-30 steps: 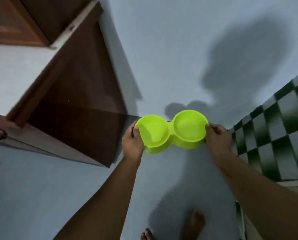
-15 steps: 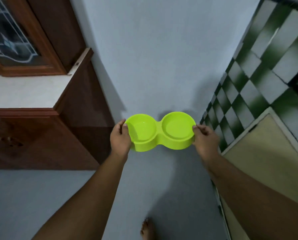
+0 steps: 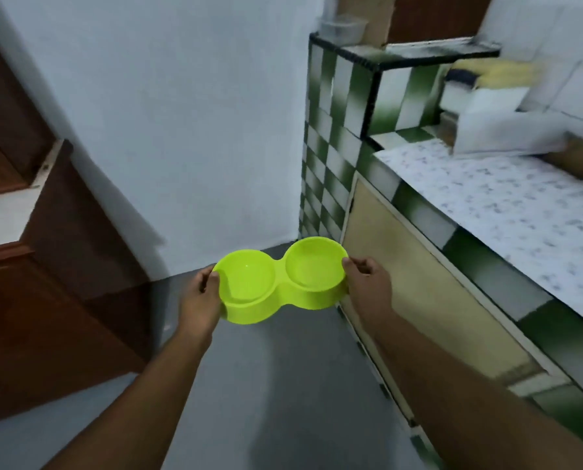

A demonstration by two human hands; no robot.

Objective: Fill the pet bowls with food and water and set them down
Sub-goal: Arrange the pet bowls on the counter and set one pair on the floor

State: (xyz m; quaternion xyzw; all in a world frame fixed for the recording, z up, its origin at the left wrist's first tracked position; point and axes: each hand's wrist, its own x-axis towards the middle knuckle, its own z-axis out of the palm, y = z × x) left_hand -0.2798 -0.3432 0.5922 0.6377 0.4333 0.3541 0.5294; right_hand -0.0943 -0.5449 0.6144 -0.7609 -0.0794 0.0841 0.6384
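A lime-green double pet bowl point(image 3: 279, 281), two round cups joined in one piece, hangs in the air in front of me above the grey floor. Both cups look empty. My left hand point(image 3: 200, 300) grips the rim of the left cup, thumb over the edge. My right hand point(image 3: 368, 283) grips the rim of the right cup the same way. The bowl is held about level, tilted slightly up to the right.
A green-and-white tiled counter point(image 3: 419, 212) with a speckled white top point(image 3: 520, 201) runs along the right, a beige cupboard door point(image 3: 419, 300) below it. A dark wooden cabinet point(image 3: 52, 300) stands at the left. A pale wall point(image 3: 181, 113) is ahead. Blurred white boxes point(image 3: 493, 130) sit on the counter.
My view has swung up and to the right, bringing the counter top into sight. Both hands keep their grip on the bowl, which has stayed in front of me.
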